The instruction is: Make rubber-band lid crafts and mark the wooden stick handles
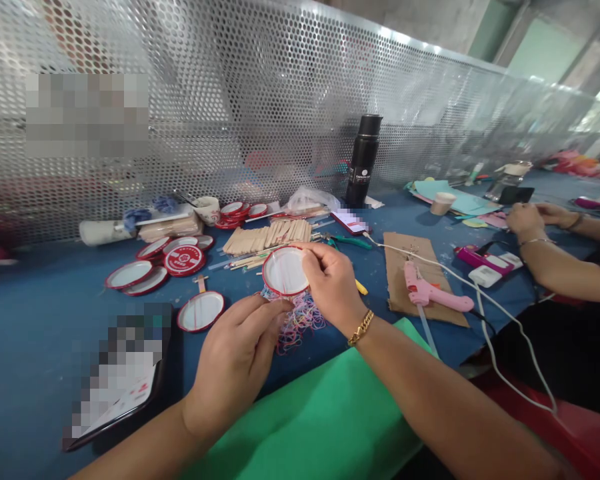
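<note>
My right hand [333,283] is pinching round white lid with red rim [284,270] by its right side, lid hanging over tangled multicoloured threads [300,327]. My left hand [235,357] is hovering near lower rim, fingers curling; whether gripping thread, cannot tell. Advisable: keeping pinch light, lid steady, white face uncovered.

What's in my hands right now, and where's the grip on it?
A red-rimmed white disc: the right hand grips its right edge. Whether the left hand touches it too, I can't tell.
</note>
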`<state>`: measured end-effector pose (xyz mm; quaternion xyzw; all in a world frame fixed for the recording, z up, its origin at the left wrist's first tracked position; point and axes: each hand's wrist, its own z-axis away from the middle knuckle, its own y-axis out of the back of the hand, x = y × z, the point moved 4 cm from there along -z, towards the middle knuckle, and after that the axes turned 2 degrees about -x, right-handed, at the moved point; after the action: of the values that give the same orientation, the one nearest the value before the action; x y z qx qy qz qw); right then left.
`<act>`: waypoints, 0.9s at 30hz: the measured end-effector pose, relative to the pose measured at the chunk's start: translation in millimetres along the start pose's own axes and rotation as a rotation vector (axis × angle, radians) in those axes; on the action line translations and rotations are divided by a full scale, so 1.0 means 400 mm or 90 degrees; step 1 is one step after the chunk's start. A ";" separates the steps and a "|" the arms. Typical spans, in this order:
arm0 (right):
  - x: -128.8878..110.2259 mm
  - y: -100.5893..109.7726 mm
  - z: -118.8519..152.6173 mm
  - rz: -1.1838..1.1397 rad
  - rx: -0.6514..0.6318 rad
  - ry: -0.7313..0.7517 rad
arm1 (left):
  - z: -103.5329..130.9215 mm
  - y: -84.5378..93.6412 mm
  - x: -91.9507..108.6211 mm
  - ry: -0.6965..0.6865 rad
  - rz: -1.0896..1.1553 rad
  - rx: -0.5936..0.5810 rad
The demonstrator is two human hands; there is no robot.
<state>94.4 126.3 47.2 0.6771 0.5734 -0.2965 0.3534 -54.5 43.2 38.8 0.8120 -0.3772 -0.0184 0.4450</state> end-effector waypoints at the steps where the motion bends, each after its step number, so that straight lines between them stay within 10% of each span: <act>1: 0.000 0.000 0.000 -0.002 -0.001 0.000 | 0.001 -0.001 -0.004 0.018 0.008 0.001; 27: -0.001 -0.002 0.001 -0.031 -0.014 -0.015 | 0.004 -0.007 -0.015 0.023 0.003 -0.003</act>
<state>93.5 125.8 47.3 0.6556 0.5887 -0.3067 0.3599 -57.8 46.8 34.1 0.8100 -0.3713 -0.0036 0.4540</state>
